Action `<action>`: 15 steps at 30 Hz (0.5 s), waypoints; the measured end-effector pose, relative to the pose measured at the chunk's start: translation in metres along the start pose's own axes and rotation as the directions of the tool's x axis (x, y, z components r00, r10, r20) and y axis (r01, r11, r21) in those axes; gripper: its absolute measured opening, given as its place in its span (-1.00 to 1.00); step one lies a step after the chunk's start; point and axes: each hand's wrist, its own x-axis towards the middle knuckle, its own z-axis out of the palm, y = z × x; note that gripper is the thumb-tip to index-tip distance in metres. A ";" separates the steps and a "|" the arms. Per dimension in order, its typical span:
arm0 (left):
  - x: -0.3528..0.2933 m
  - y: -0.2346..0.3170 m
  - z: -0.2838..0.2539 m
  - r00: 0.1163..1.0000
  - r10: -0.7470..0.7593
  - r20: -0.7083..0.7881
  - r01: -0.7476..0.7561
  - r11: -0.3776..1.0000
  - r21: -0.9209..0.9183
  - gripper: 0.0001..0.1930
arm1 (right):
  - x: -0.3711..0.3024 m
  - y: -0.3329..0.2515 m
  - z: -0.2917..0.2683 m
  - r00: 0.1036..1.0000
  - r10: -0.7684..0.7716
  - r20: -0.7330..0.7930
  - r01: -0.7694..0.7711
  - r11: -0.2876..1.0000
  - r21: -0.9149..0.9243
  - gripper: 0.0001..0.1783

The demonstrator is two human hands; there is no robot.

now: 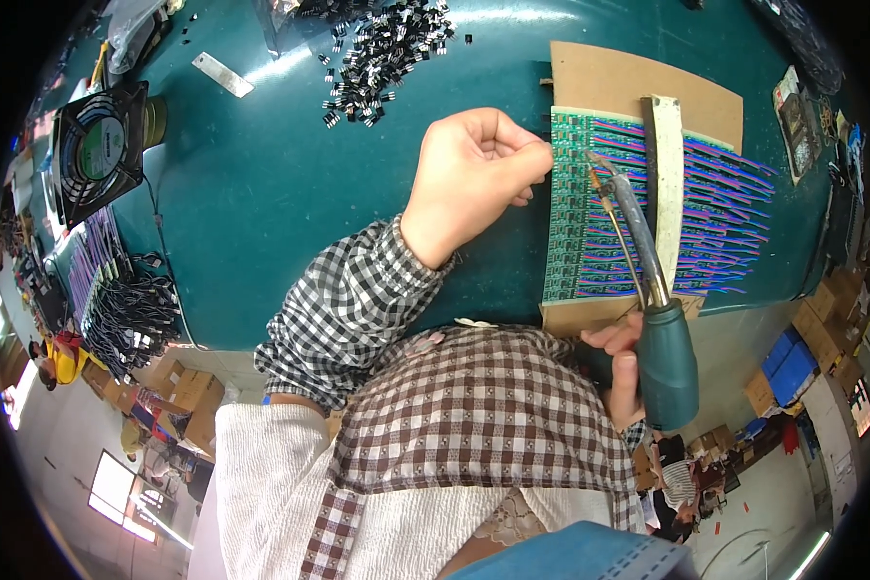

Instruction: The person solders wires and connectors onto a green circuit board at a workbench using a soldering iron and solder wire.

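My right hand (624, 372) is wrapped round the green handle of a soldering iron (669, 372), partly hidden behind it. A thin tube runs along the iron's bent metal shaft, and its tip is over the upper part of a green circuit board panel (567, 242). Rows of blue and pink wires (725, 217) stretch rightward from the panel. Closed in a pinch, my left hand (478, 179) is at the panel's upper left edge. Whatever its fingertips hold is too small to make out.
Brown board (638, 72) lies under the panel, and a pale bar (667, 184) crosses the wires. Small black three-legged components (387, 58) are heaped at the far side of the green table (251, 222). A fan (97, 150) and a metal strip (222, 74) are at left.
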 end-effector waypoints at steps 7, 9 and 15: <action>-0.002 0.000 -0.003 1.000 0.004 0.013 -0.003 1.000 -0.015 -0.87 | 0.002 0.002 0.004 0.998 -0.054 -0.041 0.056 0.997 0.050 -0.60; -0.005 0.000 -0.001 0.999 0.007 0.034 -0.005 0.999 -0.045 -0.86 | -0.001 0.003 0.007 0.990 -0.084 -0.116 0.098 0.987 0.127 -0.60; -0.017 0.019 -0.031 0.862 0.480 -0.163 -0.386 0.829 0.404 -0.78 | -0.003 0.022 0.015 0.886 -0.091 -0.455 0.269 0.900 0.343 -0.59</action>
